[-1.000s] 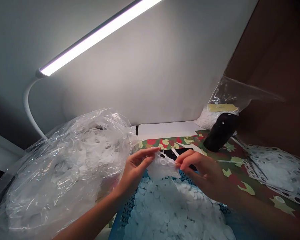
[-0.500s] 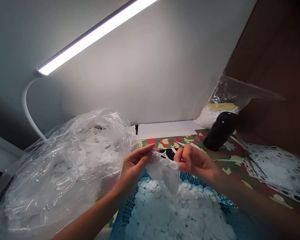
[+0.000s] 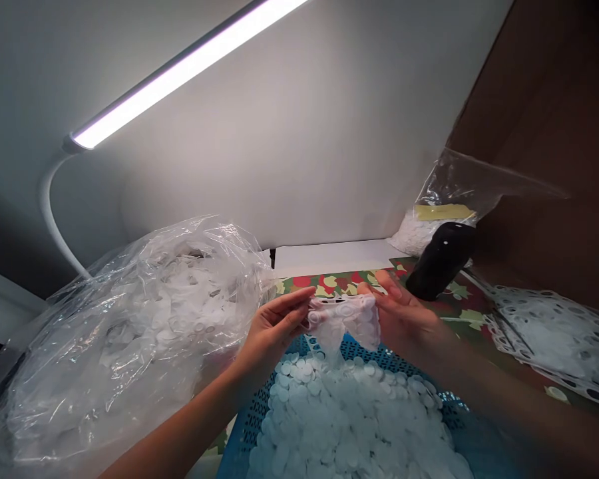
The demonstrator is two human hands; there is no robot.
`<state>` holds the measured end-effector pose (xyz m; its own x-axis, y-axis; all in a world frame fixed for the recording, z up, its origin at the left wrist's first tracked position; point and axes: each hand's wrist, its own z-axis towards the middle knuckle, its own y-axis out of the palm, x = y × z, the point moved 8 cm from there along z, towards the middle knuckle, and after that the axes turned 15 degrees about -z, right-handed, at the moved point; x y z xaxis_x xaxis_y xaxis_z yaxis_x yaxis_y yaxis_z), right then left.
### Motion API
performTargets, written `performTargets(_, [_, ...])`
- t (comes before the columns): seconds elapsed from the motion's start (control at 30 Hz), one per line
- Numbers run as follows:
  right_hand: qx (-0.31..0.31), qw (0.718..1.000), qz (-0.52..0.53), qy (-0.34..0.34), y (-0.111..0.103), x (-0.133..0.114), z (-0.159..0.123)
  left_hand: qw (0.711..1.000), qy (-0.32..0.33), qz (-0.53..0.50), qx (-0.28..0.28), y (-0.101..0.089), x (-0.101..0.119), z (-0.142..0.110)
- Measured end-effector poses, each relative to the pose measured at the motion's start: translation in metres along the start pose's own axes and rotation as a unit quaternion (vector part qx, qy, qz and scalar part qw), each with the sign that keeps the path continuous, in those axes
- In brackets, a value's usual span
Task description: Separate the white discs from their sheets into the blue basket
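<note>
A limp, translucent white sheet punched with round discs (image 3: 343, 318) hangs between my two hands. My left hand (image 3: 274, 327) pinches its left edge between thumb and fingers. At the right edge, my right hand (image 3: 405, 318) is closed on the sheet, with some fingertips hidden behind it. Below, a blue perforated plastic basket (image 3: 249, 426) is heaped with loose white translucent discs (image 3: 352, 416). The sheet's lower tips hang just above the discs.
A big clear plastic bag (image 3: 104, 359) of white scraps bulges at the left. To the right stand a black object (image 3: 442, 261) and a small bag of white pieces (image 3: 412, 233). Punched-out sheets (image 3: 564, 339) lie farther right. A lamp (image 3: 190, 73) shines overhead.
My right hand has moved slightly right and up, from pinching near a thin white strip to gripping the sheet's right edge. The sheet is now spread wider; my left hand has barely moved.
</note>
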<state>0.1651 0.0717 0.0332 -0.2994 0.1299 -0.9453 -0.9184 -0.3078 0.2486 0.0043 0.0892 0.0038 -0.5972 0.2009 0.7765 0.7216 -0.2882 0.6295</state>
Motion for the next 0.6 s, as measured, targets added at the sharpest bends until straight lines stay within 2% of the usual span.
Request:
performTargets(0.27, [0.028,0.996,-0.08,-0.004,-0.018,0.007,-0.001,1.0,-0.014,0.003,-0.004,0.002,-0.001,0.001])
performTargets(0.47, [0.004,1.0,-0.019,0.024,-0.003,0.002,-0.002,0.999,-0.028,-0.019,-0.008,0.005,-0.002,-0.001])
performTargets(0.6, [-0.007,1.0,0.002,0.023,0.002,0.0,-0.001,0.999,-0.016,-0.031,-0.013,0.005,0.0,0.0])
